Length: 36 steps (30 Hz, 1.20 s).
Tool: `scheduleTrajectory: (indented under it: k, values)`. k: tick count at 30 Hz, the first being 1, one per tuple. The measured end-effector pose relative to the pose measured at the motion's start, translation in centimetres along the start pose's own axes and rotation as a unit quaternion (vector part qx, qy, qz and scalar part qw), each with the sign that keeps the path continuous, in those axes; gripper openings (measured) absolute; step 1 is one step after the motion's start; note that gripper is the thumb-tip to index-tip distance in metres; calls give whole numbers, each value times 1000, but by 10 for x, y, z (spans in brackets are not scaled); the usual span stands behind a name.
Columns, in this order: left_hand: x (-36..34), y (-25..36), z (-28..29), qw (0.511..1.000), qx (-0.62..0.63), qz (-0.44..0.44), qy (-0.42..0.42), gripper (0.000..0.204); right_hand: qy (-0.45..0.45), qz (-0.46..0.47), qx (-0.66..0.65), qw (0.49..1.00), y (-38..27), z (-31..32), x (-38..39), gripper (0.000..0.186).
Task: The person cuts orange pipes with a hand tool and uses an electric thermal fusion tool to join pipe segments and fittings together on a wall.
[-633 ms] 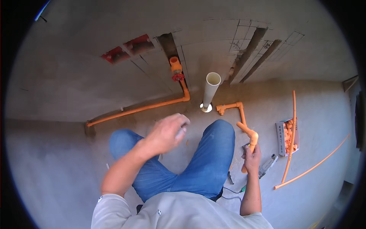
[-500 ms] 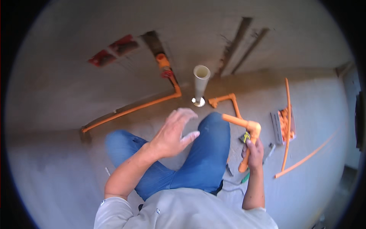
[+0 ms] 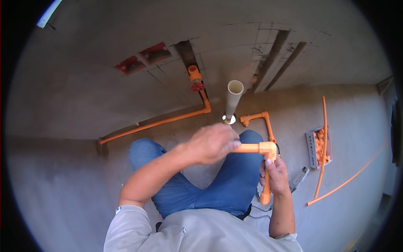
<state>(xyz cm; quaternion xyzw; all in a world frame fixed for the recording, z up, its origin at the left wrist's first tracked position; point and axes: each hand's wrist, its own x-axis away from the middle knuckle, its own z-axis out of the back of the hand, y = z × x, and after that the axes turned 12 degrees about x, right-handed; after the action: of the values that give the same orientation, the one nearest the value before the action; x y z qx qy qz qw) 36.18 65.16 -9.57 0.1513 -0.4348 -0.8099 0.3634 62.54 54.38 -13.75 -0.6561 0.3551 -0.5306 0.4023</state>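
Observation:
My right hand [image 3: 277,174] is closed around the lower leg of an orange plastic pipe assembly. An orange elbow fitting [image 3: 268,149] joins this leg to a short orange pipe [image 3: 248,148] pointing left, and a thicker fitting [image 3: 265,197] caps the bottom. My left hand [image 3: 212,145] has its thumb and bent fingers closed at the short pipe's free end, covering the tip; its fingers are partly blurred. The assembly is held above my right knee.
A white upright pipe [image 3: 234,98] rises ahead. Orange piping with a red-handled valve [image 3: 197,86] runs along the wall base; another orange pipe run [image 3: 268,124] lies right of it. A box of orange fittings [image 3: 311,150], loose pipes [image 3: 346,182] and a grey tool [image 3: 299,178] lie right.
My left hand has moved right, from open in the air to the short pipe's end. My right hand has turned the assembly so the short pipe lies nearly level. The view has shifted slightly.

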Motion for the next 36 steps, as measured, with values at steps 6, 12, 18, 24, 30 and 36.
scheduleTrajectory:
  k: [6,12,18,24,30,36]
  values:
    - [14,-45,73,964,-150,115,188,37,8,-21,-22,1000,24,1,-6,44]
    - [4,-94,57,930,-186,315,-26,50,165,32,-10,986,44,30,15,34]
    - [9,-78,59,955,-132,266,-4,47,364,-10,152,919,63,119,55,30]
    - [-25,-66,27,962,-121,232,-77,42,545,-301,324,712,269,231,167,31]
    - [-28,-53,13,967,-96,224,-72,40,521,-354,358,689,389,186,196,40]
    - [-12,-46,-9,982,-104,127,-94,38,562,-297,236,735,456,181,163,42]
